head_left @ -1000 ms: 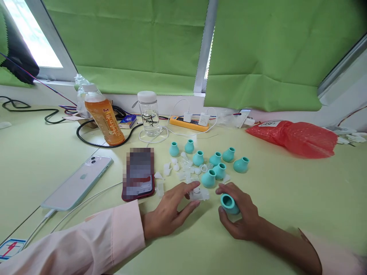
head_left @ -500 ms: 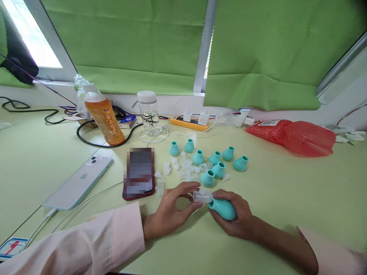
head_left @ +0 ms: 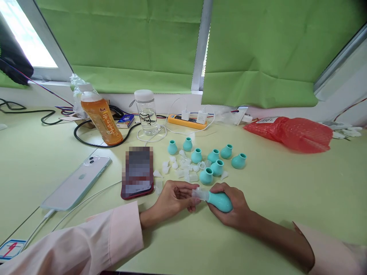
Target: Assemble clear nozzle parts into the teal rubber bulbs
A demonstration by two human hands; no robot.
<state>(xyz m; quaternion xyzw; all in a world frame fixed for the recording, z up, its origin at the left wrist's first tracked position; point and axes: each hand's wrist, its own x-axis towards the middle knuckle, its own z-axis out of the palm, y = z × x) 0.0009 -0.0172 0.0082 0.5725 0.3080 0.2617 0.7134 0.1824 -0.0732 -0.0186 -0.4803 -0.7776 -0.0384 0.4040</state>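
Observation:
My right hand (head_left: 233,208) is wrapped round a teal rubber bulb (head_left: 221,201) lying on its side, neck pointing left. My left hand (head_left: 174,199) pinches a clear plastic tip (head_left: 200,194) that sits in the bulb's neck. Both hands rest low on the pale green table (head_left: 286,198). Just beyond them stand several more teal bulbs (head_left: 206,176) and a scatter of small clear plastic parts (head_left: 183,168).
A red-cased phone (head_left: 137,172) and a white phone (head_left: 77,183) on a cable lie to the left. Behind stand an orange drink bottle (head_left: 99,119), a clear jar (head_left: 146,112) and a power strip (head_left: 186,121). A red plastic bag (head_left: 292,133) lies at the right.
My left hand picked up the clear tip from the table and brought it to the bulb. My right hand turned the bulb's neck leftward; the tip now sits in it.

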